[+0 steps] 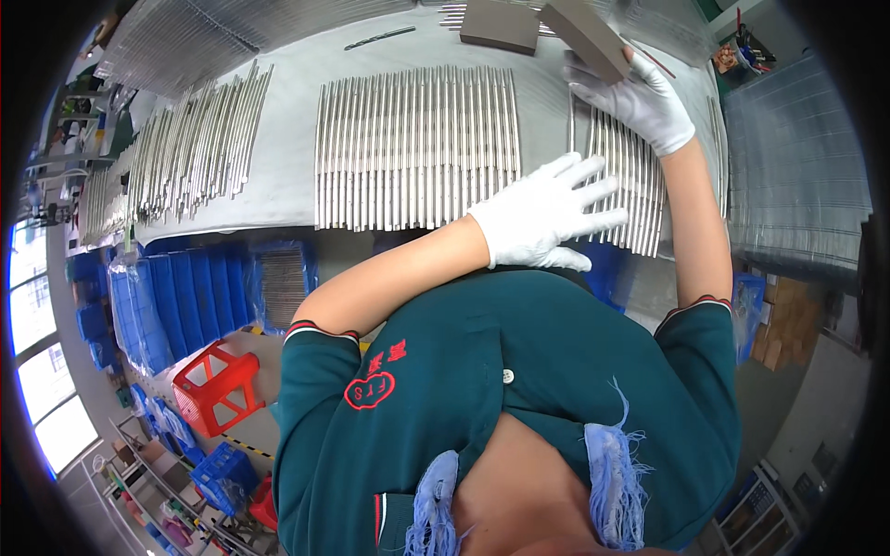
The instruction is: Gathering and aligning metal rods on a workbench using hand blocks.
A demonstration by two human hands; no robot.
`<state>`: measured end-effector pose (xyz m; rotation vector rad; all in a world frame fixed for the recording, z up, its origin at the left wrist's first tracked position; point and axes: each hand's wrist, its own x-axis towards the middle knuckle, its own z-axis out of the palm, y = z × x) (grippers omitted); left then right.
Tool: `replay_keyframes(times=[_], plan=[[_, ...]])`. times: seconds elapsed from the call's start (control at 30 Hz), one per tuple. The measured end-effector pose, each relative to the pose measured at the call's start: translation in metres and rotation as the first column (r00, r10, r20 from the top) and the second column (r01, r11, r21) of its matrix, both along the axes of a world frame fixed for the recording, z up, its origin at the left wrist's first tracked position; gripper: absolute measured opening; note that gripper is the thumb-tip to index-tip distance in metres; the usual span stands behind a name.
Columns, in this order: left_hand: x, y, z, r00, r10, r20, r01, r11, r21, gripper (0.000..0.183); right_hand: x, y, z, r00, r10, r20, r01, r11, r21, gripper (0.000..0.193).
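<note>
On my table point(289, 130) there is a big row point(417, 148) of shiny rods lying side by side, so I tell all the places from it. To the right of the big row, out past its far end, my right grip point(646, 107) is closed on a grey block point(586, 39). The block is tilted, and I cannot tell if it touches anything under it. My left grip point(547, 213) is open, with the fingers spread wide and nothing held in them. It is by the near right corner of the big row and reaches over part of a small row point(642, 176) of rods. I cannot tell if it rests on them or just hangs there. The small row lies to the right of the big row. Past the far right corner of the big row, the other block point(499, 28) lies flat, with rods poking out on both sides. A dark drill bit point(380, 38) lies past the left half of the far end, and a messy pile point(199, 139) of rods is well to the left. I think I am at the step of making the small row neat. My guess is the next move needs my left grip to steady those rods, while the block comes down straight and pushes their far ends softly, so none roll away.
</note>
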<state>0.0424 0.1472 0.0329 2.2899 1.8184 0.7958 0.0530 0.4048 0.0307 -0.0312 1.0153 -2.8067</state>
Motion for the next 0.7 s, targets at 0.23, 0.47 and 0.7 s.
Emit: replay_keyframes(times=[0.23, 0.47, 0.7], plan=[[-0.019, -0.057, -0.004, 0.952, 0.271, -0.142, -0.291, 0.947, -0.14, 0.089, -0.08, -0.089, -0.015, 0.981, 0.175, 0.08, -0.176, 0.984, 0.003, 0.061], [-0.017, -0.062, -0.01, 0.967, 0.201, -0.159, -0.229, 0.956, -0.184, 0.089, -0.096, -0.092, -0.04, 0.937, 0.336, 0.098, -0.293, 0.906, -0.307, 0.067], [0.003, -0.025, -0.019, 0.996, 0.062, -0.059, -0.067, 0.994, -0.083, 0.081, -0.061, -0.05, -0.034, 0.951, 0.291, 0.104, -0.266, 0.942, -0.206, 0.063]])
